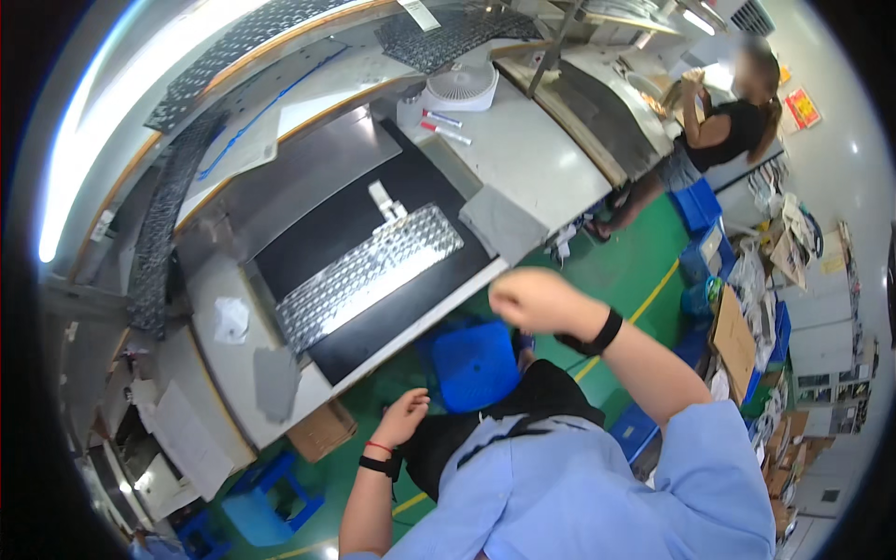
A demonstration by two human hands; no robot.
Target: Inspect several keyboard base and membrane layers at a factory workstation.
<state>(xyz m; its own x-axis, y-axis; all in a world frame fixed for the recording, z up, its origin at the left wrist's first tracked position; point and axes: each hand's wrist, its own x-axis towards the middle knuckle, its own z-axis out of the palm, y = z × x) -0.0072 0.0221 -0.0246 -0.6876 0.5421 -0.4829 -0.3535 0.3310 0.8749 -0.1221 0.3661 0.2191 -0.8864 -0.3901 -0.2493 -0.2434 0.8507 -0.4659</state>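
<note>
- Curling loosely, the fingers of the left hand (401, 419) are half bent with nothing visible in them, near the bench's near edge.
- The right hand (537, 301) is blurred, its fingers folded inward; whether they pinch anything, I cannot tell.
- A blue stool (474, 369) appears between the hands.
- Beyond the hands, a shiny, patterned panel (373, 273) lies slanted on a black mat (317, 233), apart from both hands.
- A small white piece (385, 202) lies at the panel's far side.
- Farther right on the bench (546, 163) stands a round white fan (464, 84).
</note>
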